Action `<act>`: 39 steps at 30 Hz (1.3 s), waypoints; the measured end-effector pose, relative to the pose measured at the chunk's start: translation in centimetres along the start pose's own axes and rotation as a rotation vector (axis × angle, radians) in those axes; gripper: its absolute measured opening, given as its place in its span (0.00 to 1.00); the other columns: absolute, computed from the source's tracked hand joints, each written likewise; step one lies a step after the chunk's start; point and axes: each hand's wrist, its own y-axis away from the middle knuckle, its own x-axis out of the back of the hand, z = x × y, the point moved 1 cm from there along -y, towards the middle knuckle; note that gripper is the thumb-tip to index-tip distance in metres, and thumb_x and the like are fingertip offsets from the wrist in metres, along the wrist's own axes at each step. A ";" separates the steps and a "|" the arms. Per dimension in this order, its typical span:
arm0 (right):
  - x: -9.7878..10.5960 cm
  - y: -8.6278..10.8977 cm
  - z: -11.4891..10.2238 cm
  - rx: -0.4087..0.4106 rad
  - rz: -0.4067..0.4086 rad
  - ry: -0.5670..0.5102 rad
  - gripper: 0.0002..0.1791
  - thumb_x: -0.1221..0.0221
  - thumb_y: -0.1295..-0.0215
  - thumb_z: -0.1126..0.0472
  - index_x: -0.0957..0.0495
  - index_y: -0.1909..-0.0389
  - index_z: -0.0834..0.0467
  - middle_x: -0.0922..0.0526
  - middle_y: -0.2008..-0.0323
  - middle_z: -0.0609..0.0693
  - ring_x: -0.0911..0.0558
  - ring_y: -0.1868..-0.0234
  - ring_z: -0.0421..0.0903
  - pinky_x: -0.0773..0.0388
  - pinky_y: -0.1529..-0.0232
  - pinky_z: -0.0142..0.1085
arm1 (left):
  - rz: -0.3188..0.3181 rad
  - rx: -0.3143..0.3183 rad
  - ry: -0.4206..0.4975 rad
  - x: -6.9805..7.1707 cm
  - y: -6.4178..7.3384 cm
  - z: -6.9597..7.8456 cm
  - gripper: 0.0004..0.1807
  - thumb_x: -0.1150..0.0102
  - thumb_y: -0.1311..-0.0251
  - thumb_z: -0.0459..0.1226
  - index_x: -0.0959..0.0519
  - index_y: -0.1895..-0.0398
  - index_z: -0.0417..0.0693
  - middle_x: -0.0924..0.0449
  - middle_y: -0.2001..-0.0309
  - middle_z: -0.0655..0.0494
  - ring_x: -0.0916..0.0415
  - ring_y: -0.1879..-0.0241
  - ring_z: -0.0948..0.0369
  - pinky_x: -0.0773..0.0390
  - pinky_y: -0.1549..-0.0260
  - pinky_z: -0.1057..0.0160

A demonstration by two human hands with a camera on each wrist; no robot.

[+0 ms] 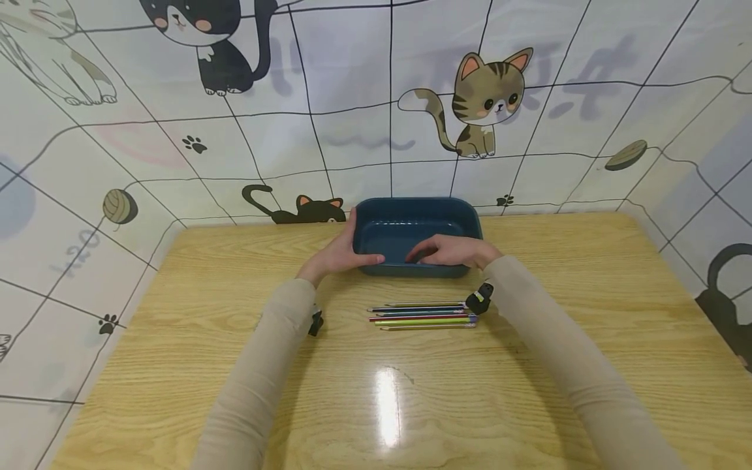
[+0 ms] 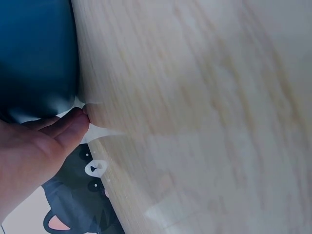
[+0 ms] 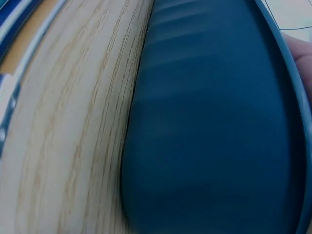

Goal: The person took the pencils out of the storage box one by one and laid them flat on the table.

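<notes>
A deep blue rectangular box (image 1: 417, 270) stands at the back of the table, its inside facing up. My left hand (image 1: 339, 253) holds its left end, with the thumb at the front rim and the fingers along the outer left side; the left wrist view shows the fingers (image 2: 73, 127) low against the outer wall. Over the front rim, my right hand (image 1: 454, 249) reaches down into the box with bent fingers. The front wall hides its fingertips, so whether they pinch anything cannot be told. Several pencils (image 1: 425, 321) lie side by side in front of the box.
The wooden table (image 1: 235, 385) meets a cat-patterned sheet (image 1: 346, 143) just behind the box. A black device (image 1: 480, 298) on my right wrist hangs over the pencils' right ends; another (image 1: 316, 322) sits at my left wrist.
</notes>
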 end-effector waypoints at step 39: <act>0.4 0.3 -0.3 0.081 0.400 -0.161 0.16 0.48 0.30 0.72 0.24 0.44 0.68 0.18 0.57 0.61 0.20 0.57 0.53 0.23 0.57 0.40 | 0.000 0.001 0.008 -0.2 0.1 0.2 0.66 0.32 0.44 0.49 0.80 0.26 0.53 0.79 0.24 0.51 0.68 0.26 0.52 0.54 0.32 0.51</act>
